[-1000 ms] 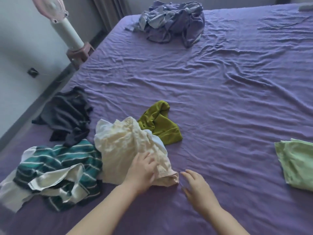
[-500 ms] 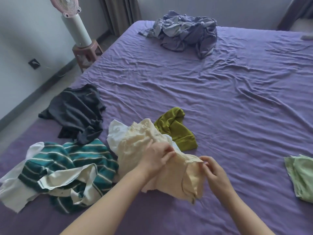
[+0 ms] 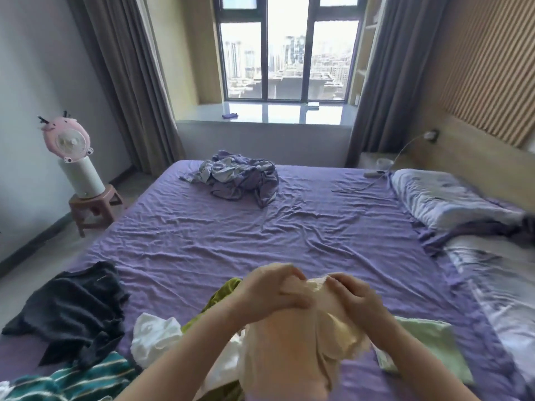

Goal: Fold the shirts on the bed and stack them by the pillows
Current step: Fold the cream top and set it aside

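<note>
Both hands hold a cream shirt up off the purple bed. My left hand and my right hand grip its top edge close together, and the cloth hangs down below them. Under it lie an olive green shirt, a white garment and a light green shirt. A dark grey shirt and a green striped shirt lie at the left. Two pillows sit at the right by the headboard.
A crumpled purple-grey heap of bedding lies at the far side of the bed. A pink fan on a white cylinder stands on a small stool beside the bed's left side. A window and curtains are beyond.
Both hands took hold of the cream shirt and raised it off the bed. The view tilted up, bringing the window, pillows and headboard into sight.
</note>
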Demonstrator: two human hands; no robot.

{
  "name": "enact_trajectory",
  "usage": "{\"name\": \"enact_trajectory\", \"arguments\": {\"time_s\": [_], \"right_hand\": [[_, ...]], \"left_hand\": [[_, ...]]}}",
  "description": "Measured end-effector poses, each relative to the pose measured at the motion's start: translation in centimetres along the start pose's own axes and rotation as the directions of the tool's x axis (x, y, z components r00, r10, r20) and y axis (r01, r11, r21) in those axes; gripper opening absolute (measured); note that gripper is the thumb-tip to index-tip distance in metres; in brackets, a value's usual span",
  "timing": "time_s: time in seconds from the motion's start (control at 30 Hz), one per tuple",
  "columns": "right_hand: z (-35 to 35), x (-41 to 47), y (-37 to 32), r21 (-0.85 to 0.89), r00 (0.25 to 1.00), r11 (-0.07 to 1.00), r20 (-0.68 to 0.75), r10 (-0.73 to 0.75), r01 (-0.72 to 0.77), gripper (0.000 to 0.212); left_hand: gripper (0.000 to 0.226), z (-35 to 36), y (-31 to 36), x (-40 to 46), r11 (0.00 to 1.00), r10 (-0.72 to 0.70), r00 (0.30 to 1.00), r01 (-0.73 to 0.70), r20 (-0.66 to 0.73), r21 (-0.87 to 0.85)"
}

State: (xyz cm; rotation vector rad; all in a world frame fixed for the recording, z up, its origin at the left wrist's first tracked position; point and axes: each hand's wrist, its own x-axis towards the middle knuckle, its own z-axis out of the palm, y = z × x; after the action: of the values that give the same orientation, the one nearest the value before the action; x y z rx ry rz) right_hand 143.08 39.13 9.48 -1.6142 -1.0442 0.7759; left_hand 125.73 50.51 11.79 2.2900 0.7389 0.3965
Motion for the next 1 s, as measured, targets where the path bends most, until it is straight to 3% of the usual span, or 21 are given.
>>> {"name": "enact_trajectory", "arguments": {"time_s": [0.1, 0.2, 0.27, 0.3, 0.37, 0.43, 0.57, 0.63, 0.73, 0.93, 1.0], "right_hand": [[-4.4, -1.9, -2.5, 0.007, 0.992, 1.0, 0.124, -0.025, 0.024, 0.018], [-8.6, -4.2, -4.1, -0.043, 0.966, 0.998, 0.255, -0.043, 0.056, 0.051], [-10.7, -5.5, -4.9, -0.082, 0.974, 0.992, 0.212, -0.074, 0.094, 0.054], [-11.6, -6.0, -5.4, -0.076, 0.982, 0.992, 0.164, -0.092, 0.106, 0.051], [-13.4, -6.4, -6.6, -0.049, 0.99, 0.991, 0.067, -0.123, 0.126, 0.045], [-14.9, -6.6, -8.5, -0.053, 0.988, 0.986, 0.012, -0.156, 0.156, 0.035], [-17.4, -7.6, -12.2, -0.194, 0.96, 0.94, 0.037, -0.279, 0.281, 0.024], [-18.9, -8.3, -13.2, -0.246, 0.954, 0.923, 0.046, -0.295, 0.297, 0.022], [-21.8, -9.6, -14.0, -0.175, 0.957, 0.942, 0.003, -0.289, 0.285, 0.019], [-29.6, -12.1, -16.0, -0.309, 0.944, 0.903, -0.043, -0.327, 0.299, 0.022], [-31.9, -13.0, -16.3, -0.297, 0.948, 0.908, -0.028, -0.317, 0.295, 0.018]], "left_hand": [[0.022, -0.2, 5.3, 1.2, 0.989, 0.011, 0.995, -0.026, -0.099, -0.146], [0.032, 0.1, 10.7, 1.9, 0.957, -0.005, 0.991, -0.033, -0.13, -0.29], [0.034, 0.1, 13.8, 2.4, 0.941, -0.045, 0.986, -0.011, -0.159, -0.338], [0.03, 0.1, 15.0, 2.6, 0.951, -0.054, 0.978, -0.011, -0.2, -0.31], [0.02, 0.4, 16.6, 3.1, 0.999, -0.036, 0.935, 0.021, -0.353, -0.045], [0.027, 1.0, 18.2, 2.9, 0.99, 0.03, 0.901, 0.033, -0.432, 0.138], [0.034, 3.7, 21.6, 2.4, 0.978, -0.078, 0.969, 0.029, -0.233, -0.206], [0.021, 5.0, 22.0, 2.6, 0.981, -0.071, 0.978, 0.034, -0.194, -0.19], [0.006, 6.5, 22.1, 2.4, 0.997, -0.07, 0.979, 0.074, -0.192, 0.017], [0.016, 8.6, 21.2, 1.2, 0.974, -0.167, 0.978, 0.183, -0.125, 0.131], [0.036, 9.4, 21.1, 0.6, 0.982, -0.175, 0.984, 0.177, -0.029, 0.059]]}}
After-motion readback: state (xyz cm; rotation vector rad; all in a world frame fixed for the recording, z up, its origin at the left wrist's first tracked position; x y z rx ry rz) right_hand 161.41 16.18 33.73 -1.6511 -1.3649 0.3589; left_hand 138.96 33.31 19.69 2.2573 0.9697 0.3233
